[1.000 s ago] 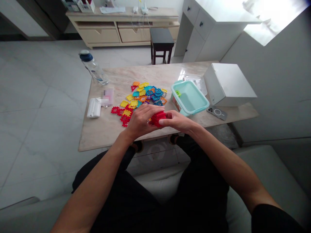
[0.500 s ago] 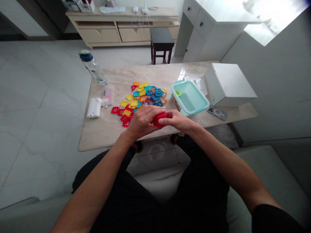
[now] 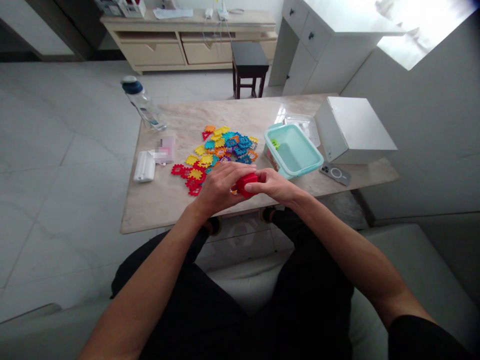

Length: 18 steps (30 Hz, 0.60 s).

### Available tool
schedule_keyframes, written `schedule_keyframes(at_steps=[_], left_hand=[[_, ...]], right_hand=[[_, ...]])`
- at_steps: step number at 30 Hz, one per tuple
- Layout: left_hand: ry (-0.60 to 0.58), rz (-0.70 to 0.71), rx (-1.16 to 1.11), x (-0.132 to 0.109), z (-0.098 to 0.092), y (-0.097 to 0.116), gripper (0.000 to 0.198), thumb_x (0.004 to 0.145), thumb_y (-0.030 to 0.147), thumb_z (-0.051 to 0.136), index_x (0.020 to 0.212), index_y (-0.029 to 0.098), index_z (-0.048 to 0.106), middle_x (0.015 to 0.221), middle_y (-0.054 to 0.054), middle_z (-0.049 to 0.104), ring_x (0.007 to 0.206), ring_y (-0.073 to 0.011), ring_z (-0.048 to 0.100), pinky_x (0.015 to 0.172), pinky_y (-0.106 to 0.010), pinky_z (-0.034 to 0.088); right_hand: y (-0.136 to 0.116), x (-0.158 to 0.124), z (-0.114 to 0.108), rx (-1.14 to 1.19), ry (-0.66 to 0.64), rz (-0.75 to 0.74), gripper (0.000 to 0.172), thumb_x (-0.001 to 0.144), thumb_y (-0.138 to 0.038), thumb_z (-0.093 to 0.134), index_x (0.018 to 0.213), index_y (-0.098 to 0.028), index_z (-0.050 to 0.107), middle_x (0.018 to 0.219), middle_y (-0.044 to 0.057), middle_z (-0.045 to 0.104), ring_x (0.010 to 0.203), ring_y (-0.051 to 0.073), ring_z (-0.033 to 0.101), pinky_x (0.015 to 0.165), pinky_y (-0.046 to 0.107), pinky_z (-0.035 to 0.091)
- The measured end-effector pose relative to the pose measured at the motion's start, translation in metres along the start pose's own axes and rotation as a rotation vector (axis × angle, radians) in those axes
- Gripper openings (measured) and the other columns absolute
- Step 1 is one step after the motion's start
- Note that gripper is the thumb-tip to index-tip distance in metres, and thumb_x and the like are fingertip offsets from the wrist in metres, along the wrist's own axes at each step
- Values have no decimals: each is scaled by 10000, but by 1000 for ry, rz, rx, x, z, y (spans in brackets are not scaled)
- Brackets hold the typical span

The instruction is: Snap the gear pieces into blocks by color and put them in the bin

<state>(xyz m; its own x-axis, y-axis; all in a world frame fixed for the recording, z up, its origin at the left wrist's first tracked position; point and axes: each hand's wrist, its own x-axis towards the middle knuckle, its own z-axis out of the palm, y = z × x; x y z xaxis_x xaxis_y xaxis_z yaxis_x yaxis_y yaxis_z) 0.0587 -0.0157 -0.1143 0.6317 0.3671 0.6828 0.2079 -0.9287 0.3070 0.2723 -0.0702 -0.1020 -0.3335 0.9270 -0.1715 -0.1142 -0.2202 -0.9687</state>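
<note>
With our left hand [image 3: 220, 186] and right hand [image 3: 275, 187] gripping the red piece [image 3: 246, 184], we could drop it past the table [image 3: 150, 210] edge if our pinch loosens.

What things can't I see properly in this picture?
All in the head view:
- Parts of the red piece: hidden by the left hand and right hand.
- Bottom of the colourful pile: covered by upper pieces.
- Part of the pink packet: blurred by blocky squares.
- White basket: cut off by the top edge.
</note>
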Motion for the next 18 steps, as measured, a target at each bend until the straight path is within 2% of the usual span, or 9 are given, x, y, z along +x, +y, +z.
schedule_keyframes(at_steps=[10, 12, 16, 18], left_hand=[[-73, -33, 12, 1, 0, -2, 487, 1019, 437, 817, 1462, 297, 671, 1364, -97, 822, 1299, -291, 773, 1120, -474, 602], [-104, -28, 13, 2, -2, -3, 634, 989, 442, 856, 1551, 292, 605, 1420, -115, 793, 1333, -313, 750, 1153, -493, 588], [-238, -72, 84, 1, -15, -12, 1132, 841, 448, 993, 1755, 250, 357, 1620, -197, 648, 1463, -406, 654, 1252, -578, 525], [-272, -105, 139, -1, -26, -20, 1190, 835, 405, 999, 1785, 250, 298, 1675, -210, 595, 1522, -427, 604, 1288, -593, 493]], right_hand=[[6, 4, -4, -15, 19, 1, 448, 736, -543, 986, 898, -146, 855, 842, 32, 776, 796, 170, 662, 790, 290, 536], [6, 4, -5, -28, 23, 9, 456, 740, -558, 982, 904, -149, 861, 849, 34, 786, 801, 170, 668, 794, 289, 539], [9, 8, -12, -77, 51, 38, 506, 748, -580, 971, 1033, -171, 888, 974, 53, 836, 866, 178, 703, 835, 291, 553], [14, 11, -19, -149, 65, 45, 541, 760, -595, 960, 1103, -182, 888, 1036, 61, 848, 888, 185, 716, 849, 297, 558]])
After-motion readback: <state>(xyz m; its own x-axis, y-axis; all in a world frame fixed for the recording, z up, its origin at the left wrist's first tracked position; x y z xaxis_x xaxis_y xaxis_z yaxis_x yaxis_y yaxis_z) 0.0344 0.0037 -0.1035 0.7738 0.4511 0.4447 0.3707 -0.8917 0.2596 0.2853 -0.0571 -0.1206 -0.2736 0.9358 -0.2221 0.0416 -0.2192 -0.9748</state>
